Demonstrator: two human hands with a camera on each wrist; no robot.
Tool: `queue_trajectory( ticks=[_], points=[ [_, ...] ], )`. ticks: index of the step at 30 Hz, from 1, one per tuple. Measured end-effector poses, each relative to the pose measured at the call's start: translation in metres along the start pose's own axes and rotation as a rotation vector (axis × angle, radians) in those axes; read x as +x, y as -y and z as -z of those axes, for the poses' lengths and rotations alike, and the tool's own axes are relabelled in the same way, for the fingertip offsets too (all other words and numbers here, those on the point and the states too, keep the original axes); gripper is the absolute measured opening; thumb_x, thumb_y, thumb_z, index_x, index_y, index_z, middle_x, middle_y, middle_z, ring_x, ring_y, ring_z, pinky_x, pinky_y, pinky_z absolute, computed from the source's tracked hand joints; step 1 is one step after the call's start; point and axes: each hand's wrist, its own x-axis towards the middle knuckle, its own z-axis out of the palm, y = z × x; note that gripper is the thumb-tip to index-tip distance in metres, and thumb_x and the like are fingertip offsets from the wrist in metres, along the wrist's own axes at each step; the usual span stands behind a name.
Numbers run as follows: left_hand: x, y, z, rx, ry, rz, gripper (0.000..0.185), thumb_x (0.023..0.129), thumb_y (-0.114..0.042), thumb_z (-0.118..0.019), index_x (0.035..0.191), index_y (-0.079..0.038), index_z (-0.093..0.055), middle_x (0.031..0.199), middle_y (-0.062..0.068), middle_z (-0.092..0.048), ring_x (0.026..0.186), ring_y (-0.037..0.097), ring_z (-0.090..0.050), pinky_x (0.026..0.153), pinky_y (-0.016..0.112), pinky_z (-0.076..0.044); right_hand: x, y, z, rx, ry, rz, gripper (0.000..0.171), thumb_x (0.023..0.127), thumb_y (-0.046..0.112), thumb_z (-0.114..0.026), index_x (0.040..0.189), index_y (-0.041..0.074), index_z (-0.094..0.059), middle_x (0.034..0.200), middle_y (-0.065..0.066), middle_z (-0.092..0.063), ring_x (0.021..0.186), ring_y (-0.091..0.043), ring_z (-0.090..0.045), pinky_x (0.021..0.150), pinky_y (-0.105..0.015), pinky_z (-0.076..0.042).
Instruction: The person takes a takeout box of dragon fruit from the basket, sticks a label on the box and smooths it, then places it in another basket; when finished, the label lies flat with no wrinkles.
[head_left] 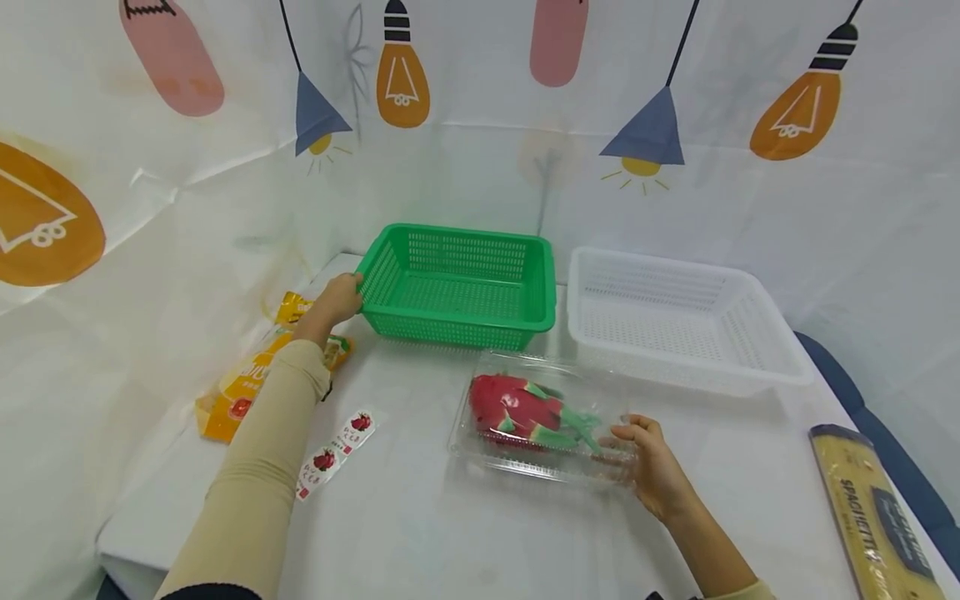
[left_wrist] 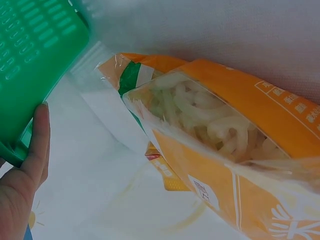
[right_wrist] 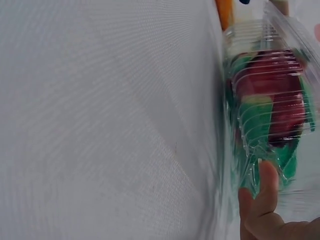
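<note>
Head view: the green basket [head_left: 457, 285] is gripped at its left rim by the left hand [head_left: 339, 300]; the clear dragon-fruit box [head_left: 536, 414] is grasped by right-hand fingers [head_left: 628, 433] on the worktop [head_left: 465, 517].

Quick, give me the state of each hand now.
Left hand: grips the left rim of the green basket.
Right hand: holds the end of the clear dragon fruit box.
</note>
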Motion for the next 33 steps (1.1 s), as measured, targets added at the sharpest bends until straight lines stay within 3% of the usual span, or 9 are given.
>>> queue_trajectory(
  ticks=[12,19,27,33],
  points=[
    [0.003,0.002,0.000,0.042,-0.018,-0.015,0.050,0.094,0.004,-0.030,0.141,0.017,-0.019,0.144,0.036,-0.021,0.127,0.040,-0.031,0.105,0.051,-0.027,0.004,-0.006,0.002,0.006,-0.043,-0.030,0.055,0.093,0.020,-0.039,0.130,0.010,0.000,0.129,-0.022,-0.022,0.100,-0.030,-0.050,0.080,-0.041,-0.050],
    [0.004,0.000,-0.001,0.039,-0.008,-0.015,0.050,0.095,0.004,-0.031,0.141,0.017,-0.018,0.144,0.037,-0.022,0.124,0.040,-0.033,0.104,0.051,-0.028,0.005,-0.010,0.006,0.039,-0.046,-0.040,0.061,0.092,0.019,-0.039,0.135,0.008,0.003,0.131,-0.027,-0.023,0.099,-0.032,-0.052,0.080,-0.042,-0.051],
    [0.007,0.004,-0.002,0.035,-0.014,-0.011,0.050,0.096,0.004,-0.032,0.142,0.016,-0.018,0.145,0.036,-0.021,0.126,0.040,-0.032,0.105,0.051,-0.027,0.003,-0.013,0.009,0.048,0.010,-0.033,0.061,0.094,0.020,-0.039,0.135,0.007,0.004,0.135,-0.027,-0.015,0.110,-0.039,-0.043,0.085,-0.046,-0.048],
    [0.004,0.002,-0.002,0.032,-0.008,0.005,0.050,0.096,0.004,-0.031,0.142,0.016,-0.016,0.145,0.037,-0.019,0.129,0.041,-0.028,0.107,0.051,-0.024,0.004,-0.013,0.013,0.032,0.029,-0.055,0.062,0.095,0.022,-0.039,0.136,0.009,0.005,0.137,-0.020,-0.011,0.120,-0.040,-0.032,0.095,-0.051,-0.038]
  ],
)
